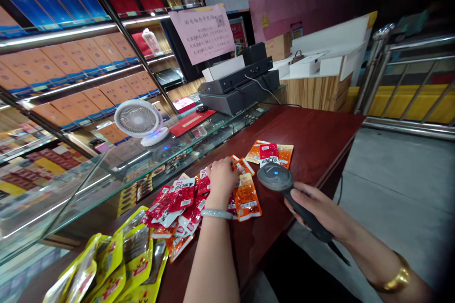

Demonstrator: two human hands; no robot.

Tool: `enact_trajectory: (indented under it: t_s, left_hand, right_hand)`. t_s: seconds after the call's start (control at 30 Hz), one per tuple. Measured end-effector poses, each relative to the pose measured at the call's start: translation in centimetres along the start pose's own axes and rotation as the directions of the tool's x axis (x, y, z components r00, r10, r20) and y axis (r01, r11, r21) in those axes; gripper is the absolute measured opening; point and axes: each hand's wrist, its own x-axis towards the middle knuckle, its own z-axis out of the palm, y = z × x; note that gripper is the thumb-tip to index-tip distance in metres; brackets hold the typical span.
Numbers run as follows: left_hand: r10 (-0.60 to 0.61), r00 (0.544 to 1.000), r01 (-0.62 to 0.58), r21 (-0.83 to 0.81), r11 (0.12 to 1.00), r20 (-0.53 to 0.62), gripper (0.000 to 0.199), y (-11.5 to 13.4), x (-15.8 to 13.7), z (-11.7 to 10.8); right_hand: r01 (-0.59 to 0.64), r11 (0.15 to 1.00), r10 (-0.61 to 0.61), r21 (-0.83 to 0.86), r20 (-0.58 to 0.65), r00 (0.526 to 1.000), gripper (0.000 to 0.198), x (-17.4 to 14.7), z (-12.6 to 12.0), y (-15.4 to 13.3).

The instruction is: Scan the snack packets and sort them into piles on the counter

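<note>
My right hand (313,208) is wrapped round the handle of a dark barcode scanner (277,177); its head points left over the packets. My left hand (223,177), with a pale bangle at the wrist, reaches down onto a pile of small snack packets (181,196), red and orange. Its fingers are bent down and mostly hidden, so I cannot tell whether they grip a packet. An orange packet (248,199) lies just right of this hand. Beyond the scanner head is a small group of orange and red packets (284,154).
Larger yellow snack bags (137,251) lie at the near left of the dark red counter (302,128). Along its far side runs a glass display case (106,175) with a white fan (138,118) and a black cash drawer (241,92). A metal railing (419,57) stands at right.
</note>
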Motion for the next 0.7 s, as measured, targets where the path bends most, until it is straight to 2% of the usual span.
enact_trajectory:
  t_s: [0.1,0.17,0.23,0.3,0.37,0.43,0.5,0.7]
  left_hand:
    - [-0.137,0.985,0.106,-0.263,0.959,-0.103,0.014,-0.1,0.2,-0.2]
    - [-0.265,0.950,0.159,-0.467,0.869,-0.168,0.014,-0.4,0.4,-0.2]
    - [-0.379,0.904,0.158,-0.666,0.729,-0.200,0.018,-0.6,0.7,0.1]
    - [-0.439,0.883,0.121,-0.825,0.552,-0.164,0.022,-0.4,0.9,0.5]
    - [-0.443,0.890,0.084,-0.920,0.383,-0.103,0.024,0.2,1.0,1.0]
    - [-0.421,0.905,0.058,-0.960,0.274,-0.065,0.025,1.0,0.9,1.6]
    - [-0.398,0.916,0.035,-0.973,0.226,-0.060,0.025,1.7,0.7,2.0]
    - [-0.376,0.925,0.029,-0.974,0.226,-0.060,0.024,2.5,0.3,2.3]
  right_hand:
    - [0.011,1.000,-0.011,-0.005,0.008,1.000,0.040,0.0,0.1,0.1]
    - [0.010,1.000,-0.010,-0.003,0.010,1.000,0.040,-0.1,0.1,0.0]
    - [0.009,1.000,-0.009,-0.002,0.016,1.000,0.040,-0.1,0.2,0.0]
    - [0.020,1.000,-0.020,-0.008,0.035,0.999,0.039,-0.2,0.3,-0.1]
    - [0.041,0.999,-0.039,-0.024,0.065,0.997,0.039,-0.2,0.4,-0.2]
    - [0.060,0.997,-0.055,-0.056,0.098,0.994,0.040,-0.1,0.5,-0.2]
    - [0.072,0.993,-0.060,-0.094,0.121,0.991,0.041,0.0,0.6,-0.2]
    - [0.068,0.990,-0.056,-0.120,0.098,0.994,0.043,0.0,0.8,-0.3]
